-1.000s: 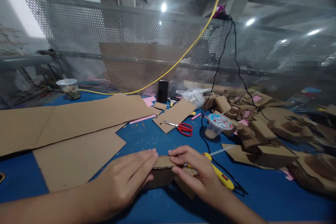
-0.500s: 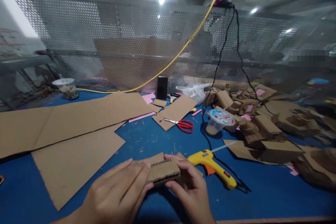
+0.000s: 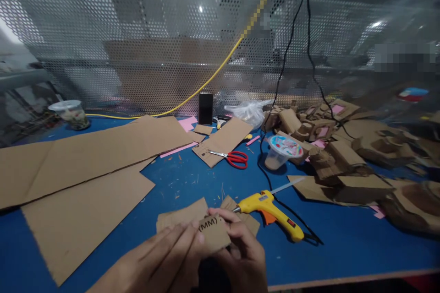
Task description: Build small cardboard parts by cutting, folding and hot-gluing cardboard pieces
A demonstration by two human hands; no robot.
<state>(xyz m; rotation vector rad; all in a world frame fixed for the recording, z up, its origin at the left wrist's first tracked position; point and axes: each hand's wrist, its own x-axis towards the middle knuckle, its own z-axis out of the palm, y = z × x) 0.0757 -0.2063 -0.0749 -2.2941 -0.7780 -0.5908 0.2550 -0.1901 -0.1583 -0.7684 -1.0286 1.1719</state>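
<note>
Blue table fills the lower half of the frame. A long cardboard sheet spans its left side. Your left hand lies lower middle, fingers close together over the left part of the small cardboard piece; its thumb is hidden. Your right hand curls around the right end, fingers bent and narrow; how hard they press, you cannot tell. A glue gun lies right of centre, nozzle just beside your right fingers. Behind your left fingers shows a cardboard flap; whether it joins the held piece is unclear.

The held piece sits lower middle, tilted, face marked "(MM)". Judgement: light, fairly stiff, dry and unlikely to slip, but corners and edges probably crush. Best hold: opposite ends, fingers flat, clear of the nozzle.
</note>
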